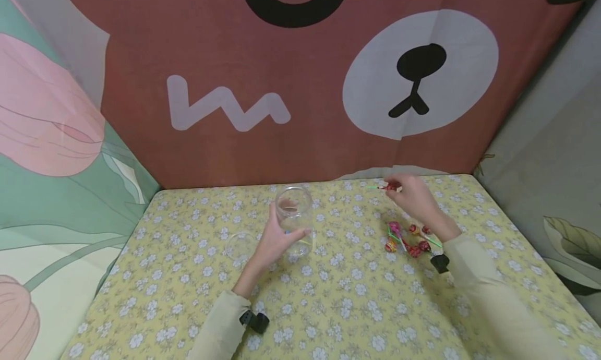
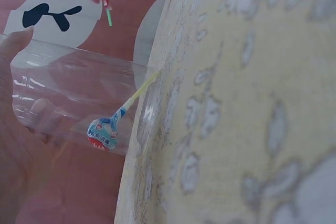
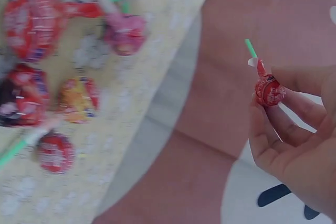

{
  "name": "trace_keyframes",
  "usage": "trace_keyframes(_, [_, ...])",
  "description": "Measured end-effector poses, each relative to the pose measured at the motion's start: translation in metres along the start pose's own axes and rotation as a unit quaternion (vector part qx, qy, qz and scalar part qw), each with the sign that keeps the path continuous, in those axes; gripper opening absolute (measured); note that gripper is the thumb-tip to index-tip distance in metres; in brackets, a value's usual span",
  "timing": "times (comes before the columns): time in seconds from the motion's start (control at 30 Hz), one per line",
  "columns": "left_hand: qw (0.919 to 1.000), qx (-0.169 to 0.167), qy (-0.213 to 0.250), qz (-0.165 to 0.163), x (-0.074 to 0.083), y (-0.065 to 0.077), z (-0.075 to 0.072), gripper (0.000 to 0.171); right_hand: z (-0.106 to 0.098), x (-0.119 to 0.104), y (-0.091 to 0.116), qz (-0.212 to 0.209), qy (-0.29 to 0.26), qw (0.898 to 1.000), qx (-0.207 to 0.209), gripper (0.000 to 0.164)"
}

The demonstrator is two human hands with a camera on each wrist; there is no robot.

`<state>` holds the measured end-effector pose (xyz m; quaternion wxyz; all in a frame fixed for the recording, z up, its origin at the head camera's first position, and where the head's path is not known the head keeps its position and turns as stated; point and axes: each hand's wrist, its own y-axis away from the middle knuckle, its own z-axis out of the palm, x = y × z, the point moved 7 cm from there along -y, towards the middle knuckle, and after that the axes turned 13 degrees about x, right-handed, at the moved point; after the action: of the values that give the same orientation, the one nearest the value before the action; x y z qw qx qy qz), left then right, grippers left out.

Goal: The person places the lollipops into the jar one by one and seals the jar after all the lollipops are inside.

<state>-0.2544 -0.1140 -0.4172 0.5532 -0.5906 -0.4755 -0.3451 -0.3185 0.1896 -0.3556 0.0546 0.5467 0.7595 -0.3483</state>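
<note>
A clear plastic jar (image 1: 300, 222) stands upright on the table, gripped round its side by my left hand (image 1: 274, 239). Inside it, in the left wrist view, leans a lollipop in a blue and red wrapper (image 2: 104, 132) with a yellow stick. My right hand (image 1: 414, 197) pinches a red-wrapped lollipop (image 3: 270, 90) by its ball between thumb and fingers, its green stick pointing away from the hand. Below that hand lies a loose pile of several wrapped lollipops (image 1: 414, 250), red, pink and yellow, with green and white sticks.
A clear round lid (image 1: 241, 245) lies on the table left of the jar. The table wears a yellow flowered cloth (image 1: 347, 318). Behind its back edge hangs a brown curtain with a bear print (image 1: 319, 151); printed fabric also hangs at both sides.
</note>
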Motion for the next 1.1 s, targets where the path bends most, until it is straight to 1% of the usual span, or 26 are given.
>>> trace_keyframes(0.1, [1.0,0.003,-0.002,-0.001,-0.001,0.0,0.0,0.072,-0.007,-0.008,-0.005,0.002,-0.001,1.0,0.019,0.028])
trace_keyframes(0.2, [1.0,0.004,-0.002,-0.005,-0.001,0.0,0.0,0.073,-0.016,-0.02,-0.011,-0.012,-0.005,0.998,0.057,0.026])
trace_keyframes(0.33, [0.9999,0.003,0.0,-0.01,0.0,0.0,0.0,0.073,-0.031,-0.038,-0.018,-0.061,-0.016,0.991,0.119,0.02])
trace_keyframes(0.43, [1.0,0.002,0.0,-0.01,0.0,0.0,-0.001,0.074,-0.041,-0.05,-0.022,-0.087,-0.025,0.985,0.148,0.018])
trace_keyframes(0.5, [0.9999,0.002,-0.002,-0.01,-0.001,0.0,-0.001,0.075,-0.047,-0.056,-0.025,-0.094,-0.028,0.982,0.16,0.019])
trace_keyframes(0.6, [0.9999,0.001,-0.005,-0.009,-0.001,0.0,-0.001,0.076,-0.052,-0.064,-0.029,-0.09,-0.038,0.981,0.167,0.022])
trace_keyframes(0.73, [1.0,0.0,-0.004,-0.008,-0.001,0.0,-0.001,0.075,-0.057,-0.073,-0.033,-0.074,-0.059,0.982,0.164,0.027])
trace_keyframes(0.83, [1.0,-0.002,-0.001,-0.006,-0.001,-0.001,-0.001,0.074,-0.061,-0.081,-0.036,-0.055,-0.081,0.982,0.163,0.028])
trace_keyframes(0.9, [1.0,-0.004,0.001,-0.005,-0.001,-0.001,-0.001,0.074,-0.064,-0.087,-0.037,-0.042,-0.1,0.98,0.169,0.027])
trace_keyframes(1.0, [1.0,-0.004,0.002,-0.004,-0.001,-0.001,-0.001,0.074,-0.07,-0.096,-0.039,-0.031,-0.131,0.973,0.189,0.027])
trace_keyframes(1.1, [1.0,-0.003,0.003,-0.004,-0.001,0.0,-0.001,0.074,-0.077,-0.106,-0.04,-0.046,-0.154,0.961,0.225,0.026])
